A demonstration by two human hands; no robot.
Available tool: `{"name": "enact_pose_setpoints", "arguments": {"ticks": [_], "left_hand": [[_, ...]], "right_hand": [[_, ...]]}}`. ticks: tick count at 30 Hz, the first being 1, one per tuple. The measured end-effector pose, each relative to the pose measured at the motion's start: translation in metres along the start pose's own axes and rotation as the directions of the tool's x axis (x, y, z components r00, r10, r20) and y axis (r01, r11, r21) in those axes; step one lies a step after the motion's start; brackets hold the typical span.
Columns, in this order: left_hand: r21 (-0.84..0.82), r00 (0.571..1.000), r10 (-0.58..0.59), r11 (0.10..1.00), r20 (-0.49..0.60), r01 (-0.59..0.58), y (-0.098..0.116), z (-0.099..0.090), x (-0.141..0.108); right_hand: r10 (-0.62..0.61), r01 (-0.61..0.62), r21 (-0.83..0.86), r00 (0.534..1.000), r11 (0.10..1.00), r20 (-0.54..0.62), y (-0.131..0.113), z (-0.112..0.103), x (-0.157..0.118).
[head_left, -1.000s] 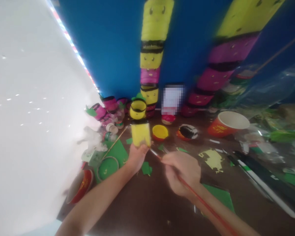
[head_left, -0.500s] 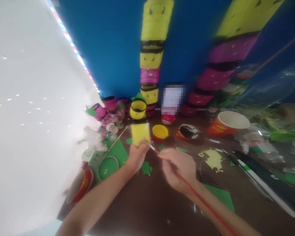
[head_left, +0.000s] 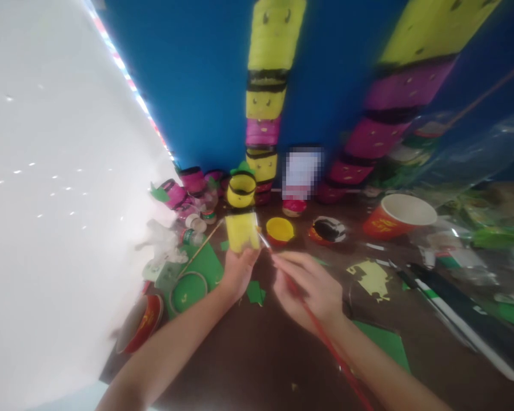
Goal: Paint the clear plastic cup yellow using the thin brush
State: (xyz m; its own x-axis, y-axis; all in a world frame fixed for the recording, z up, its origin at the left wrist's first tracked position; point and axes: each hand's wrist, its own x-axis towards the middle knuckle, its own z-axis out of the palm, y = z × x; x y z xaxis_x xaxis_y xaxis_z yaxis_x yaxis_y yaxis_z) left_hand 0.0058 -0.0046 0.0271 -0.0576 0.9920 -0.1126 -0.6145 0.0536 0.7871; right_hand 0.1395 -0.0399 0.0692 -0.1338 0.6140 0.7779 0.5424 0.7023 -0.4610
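Observation:
My left hand point(head_left: 239, 273) grips the lower end of a yellow painted piece point(head_left: 242, 231) with a dark band along its top edge. A red-handled paintbrush point(head_left: 314, 319) is pinched in my right hand point(head_left: 308, 288), its tip at the right edge of the yellow piece. Just right of that piece stands a small tub of yellow paint point(head_left: 280, 229). Farther right is a tub of black paint point(head_left: 328, 229). A yellow cup point(head_left: 240, 191) with a black rim and green leaves stands behind the held piece.
Pink cups point(head_left: 192, 180) and bottles stand at the back left. Green paper point(head_left: 205, 262) and a red bowl point(head_left: 142, 322) lie left. At right are a red-and-white paper cup point(head_left: 398, 216), yellow scraps point(head_left: 370, 278), a cutter and plastic bags. Stacked painted cups point(head_left: 261, 131) line the blue wall.
The brush tip has moved up along the right edge of the yellow piece. That piece has turned slightly in my left hand, and my right hand's fingers have shifted up a little.

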Motion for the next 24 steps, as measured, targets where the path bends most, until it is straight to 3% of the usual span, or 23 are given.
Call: {"name": "enact_pose_setpoints", "arguments": {"ticks": [9,12,15,19,24], "left_hand": [[-0.034,1.0,0.015,0.999,0.019,-0.014,-0.0034,-0.0038,0.0009],[-0.029,1.0,0.01,1.0,-0.016,-0.01,-0.0039,-0.0037,0.0018],[-0.038,1.0,0.011,0.999,-0.011,-0.012,-0.005,-0.0046,0.0026],[-0.04,1.0,0.019,0.999,0.012,-0.018,-0.0058,-0.0056,0.003],[-0.079,0.999,-0.008,0.997,-0.054,0.004,-0.0063,-0.0049,0.004]], "right_hand": [[-0.037,0.033,0.045,0.993,0.998,0.114,0.002,-0.0002,0.0002],[-0.092,0.085,0.1,0.993,0.991,0.074,0.0028,-0.002,0.0009],[-0.077,0.076,0.054,0.997,0.996,0.017,0.003,-0.0011,0.0004],[-0.042,0.041,0.006,0.997,0.999,0.069,0.0026,0.0005,0.0001],[-0.137,0.127,0.113,0.987,0.985,0.083,0.002,-0.004,0.0001]]}}
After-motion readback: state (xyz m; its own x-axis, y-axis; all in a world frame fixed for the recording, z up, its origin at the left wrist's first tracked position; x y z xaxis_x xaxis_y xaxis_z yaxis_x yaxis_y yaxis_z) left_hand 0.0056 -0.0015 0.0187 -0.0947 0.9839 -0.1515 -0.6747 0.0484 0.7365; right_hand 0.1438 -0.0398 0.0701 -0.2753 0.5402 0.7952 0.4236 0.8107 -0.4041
